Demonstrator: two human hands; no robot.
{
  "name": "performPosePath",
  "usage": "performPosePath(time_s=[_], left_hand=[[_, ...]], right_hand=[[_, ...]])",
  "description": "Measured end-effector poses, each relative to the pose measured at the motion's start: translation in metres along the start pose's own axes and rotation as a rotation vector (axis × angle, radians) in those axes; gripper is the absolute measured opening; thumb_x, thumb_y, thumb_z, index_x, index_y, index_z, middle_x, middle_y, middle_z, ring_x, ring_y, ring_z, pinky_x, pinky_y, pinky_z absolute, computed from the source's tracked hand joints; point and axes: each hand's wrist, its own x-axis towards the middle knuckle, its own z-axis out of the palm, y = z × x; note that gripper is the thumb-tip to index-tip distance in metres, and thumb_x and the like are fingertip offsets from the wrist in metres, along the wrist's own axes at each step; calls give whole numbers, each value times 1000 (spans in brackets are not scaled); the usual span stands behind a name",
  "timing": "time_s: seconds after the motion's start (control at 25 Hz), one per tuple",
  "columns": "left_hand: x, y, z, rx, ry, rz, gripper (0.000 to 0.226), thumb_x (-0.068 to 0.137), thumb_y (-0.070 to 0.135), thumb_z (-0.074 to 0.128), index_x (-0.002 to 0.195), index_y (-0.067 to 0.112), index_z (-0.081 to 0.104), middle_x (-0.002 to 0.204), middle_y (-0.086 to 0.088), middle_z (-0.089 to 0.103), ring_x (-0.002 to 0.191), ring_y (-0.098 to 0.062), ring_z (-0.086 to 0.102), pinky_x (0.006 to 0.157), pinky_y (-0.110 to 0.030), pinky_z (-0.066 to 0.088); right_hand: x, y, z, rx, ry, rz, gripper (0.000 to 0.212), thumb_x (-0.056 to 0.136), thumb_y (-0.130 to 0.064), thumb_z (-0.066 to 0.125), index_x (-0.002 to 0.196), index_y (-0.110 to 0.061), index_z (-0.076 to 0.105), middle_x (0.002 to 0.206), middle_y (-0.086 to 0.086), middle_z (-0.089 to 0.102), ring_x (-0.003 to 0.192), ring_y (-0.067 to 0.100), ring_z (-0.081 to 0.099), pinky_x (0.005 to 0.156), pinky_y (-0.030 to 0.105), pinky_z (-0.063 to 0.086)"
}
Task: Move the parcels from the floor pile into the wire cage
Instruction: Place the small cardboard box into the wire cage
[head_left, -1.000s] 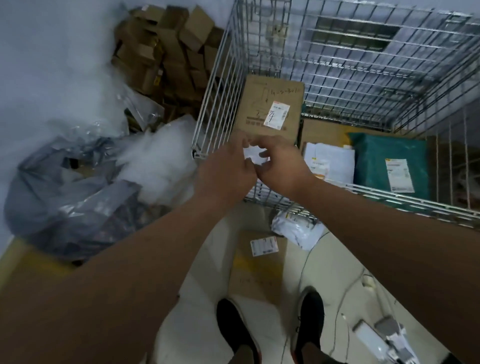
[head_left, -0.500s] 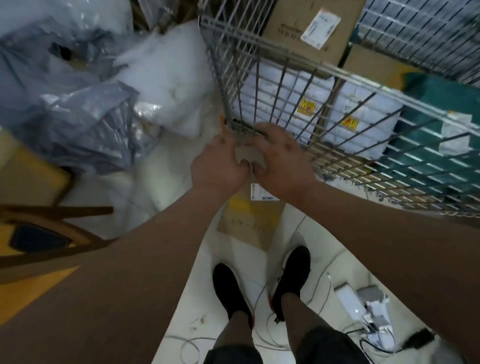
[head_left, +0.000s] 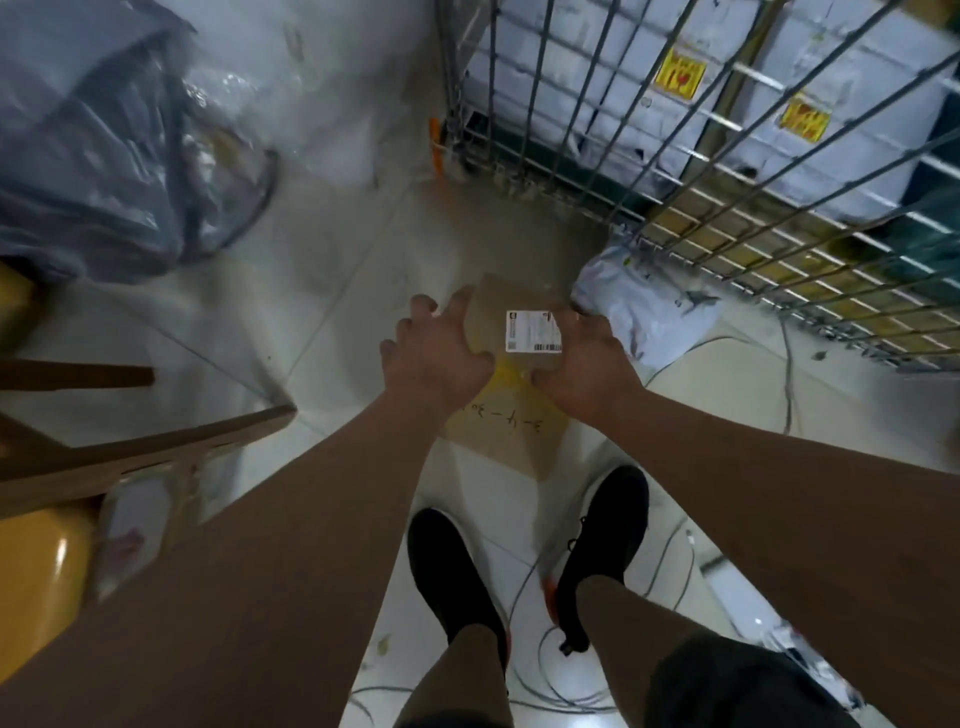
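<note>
A flat cardboard parcel (head_left: 511, 431) with a white label lies on the floor (head_left: 322, 291), just ahead of my shoes. My left hand (head_left: 436, 358) grips its left edge and my right hand (head_left: 582, 364) its right edge. A white plastic mailer (head_left: 649, 312) lies just right of my right hand, against the wire cage (head_left: 753, 260) beyond

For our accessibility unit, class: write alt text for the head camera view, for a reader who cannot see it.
Seen from above, a person's left hand and right hand grip the sides of a flat cardboard parcel near the floor, ahead of their black shoes. A white plastic parcel lies beside it, at the foot of the wire cage.
</note>
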Motion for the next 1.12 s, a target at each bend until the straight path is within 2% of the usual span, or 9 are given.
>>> performPosePath(time_s=[0.24, 0.32, 0.48, 0.56, 0.64, 0.72, 0.8, 0.96, 1.12], left_hand=[[56, -30, 91, -69, -83, -60, 98, 77, 55, 65, 156, 47, 8, 154, -7, 31, 135, -34, 42, 104, -56, 36], [79, -38, 121, -94, -124, -94, 106, 76, 56, 68, 158, 43, 1, 156, -8, 29, 138, -35, 40, 107, -58, 34], [121, -56, 165, -232, -198, -228, 119, 73, 60, 72, 160, 32, -4, 156, -12, 32, 139, -38, 40, 111, -61, 34], [133, -62, 181, -388, -232, -266, 117, 73, 57, 73, 161, 24, 4, 154, -12, 39, 136, -36, 45, 107, -50, 42], [139, -62, 193, -487, -234, -297, 103, 75, 56, 75, 156, 20, 22, 144, -9, 51, 126, -33, 54, 97, -42, 48], [140, -61, 196, -533, -211, -333, 104, 60, 70, 74, 144, 26, 30, 133, -4, 56, 118, -33, 59, 99, -49, 50], [141, -62, 196, -545, -179, -365, 111, 45, 82, 69, 136, 30, 32, 130, -3, 56, 116, -35, 60, 100, -56, 49], [121, -70, 173, -453, -133, -383, 114, 54, 88, 68, 148, 30, 37, 140, -8, 44, 133, -38, 42, 110, -61, 37], [83, -85, 122, -729, -119, -435, 132, 31, 94, 76, 144, 32, 45, 137, -1, 55, 122, -33, 58, 100, -60, 51]], right_hand=[[56, 63, 75, 64, 5, 99, 115, 79, -47, 79, 158, -48, -6, 159, 19, 23, 135, 43, 43, 109, 46, 44], [79, 85, 100, 87, -13, 162, 116, 81, -48, 76, 157, -50, -11, 157, 19, 24, 132, 43, 45, 107, 47, 43], [110, 115, 139, 121, 13, 185, 118, 65, -67, 60, 156, -48, -12, 160, 14, 27, 130, 38, 49, 107, 44, 42], [118, 125, 152, 116, -15, 219, 127, 68, -65, 70, 158, -41, -17, 165, 18, 14, 137, 41, 41, 108, 44, 38], [120, 131, 160, 98, -7, 220, 149, 57, -60, 87, 156, -40, -23, 164, 19, 11, 136, 41, 42, 100, 35, 36], [119, 134, 162, 110, 20, 167, 158, 49, -57, 93, 153, -46, -26, 162, 15, 13, 133, 38, 44, 92, 31, 31], [109, 133, 160, 149, 39, 136, 155, 54, -50, 95, 154, -48, -23, 158, 13, 12, 134, 40, 40, 95, 35, 37], [78, 113, 137, 235, 30, 105, 147, 61, -42, 96, 154, -53, -17, 156, 12, 5, 138, 45, 36, 109, 47, 41], [52, 74, 97, 197, 47, -26, 145, 61, -41, 96, 150, -61, -16, 161, 11, 1, 142, 44, 34, 111, 46, 41]])
